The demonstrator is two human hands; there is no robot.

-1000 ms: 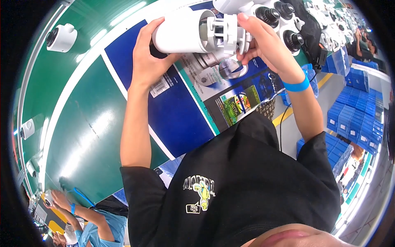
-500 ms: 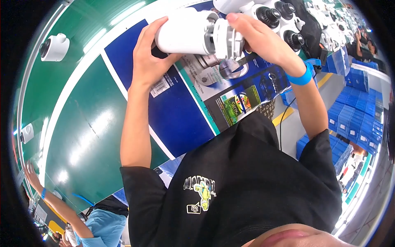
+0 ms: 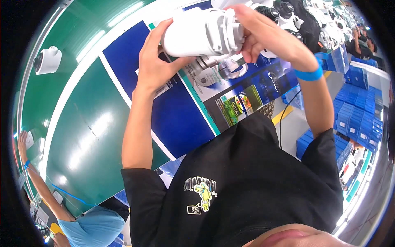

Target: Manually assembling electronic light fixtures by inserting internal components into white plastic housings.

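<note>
Above the flattened printed cardboard, I hold a white cylindrical housing [image 3: 191, 33] on its side. It has a smooth body at the left and a ringed, ridged end at the right. My left hand [image 3: 158, 68] wraps round the smooth end, thumb below and fingers on the far side. At the ridged end is my right hand [image 3: 265, 35], its thumb along the top edge and its other fingers curled beneath. The inside of the housing is hidden from view.
Printed blue cardboard [image 3: 173, 119] covers the green bench [image 3: 82, 152]. Several white parts with black ribbed tops [image 3: 284, 8] crowd the far right. Another white part [image 3: 48, 61] lies on the green strip at left. A co-worker's arm [image 3: 45, 191] reaches in there. Blue crates [image 3: 358, 111] stand at right.
The housing has shifted slightly right, and its ridged end sits closer against the body. My right fingers have curled underneath. The white part at left has moved nearer; the co-worker's hand has reached farther forward.
</note>
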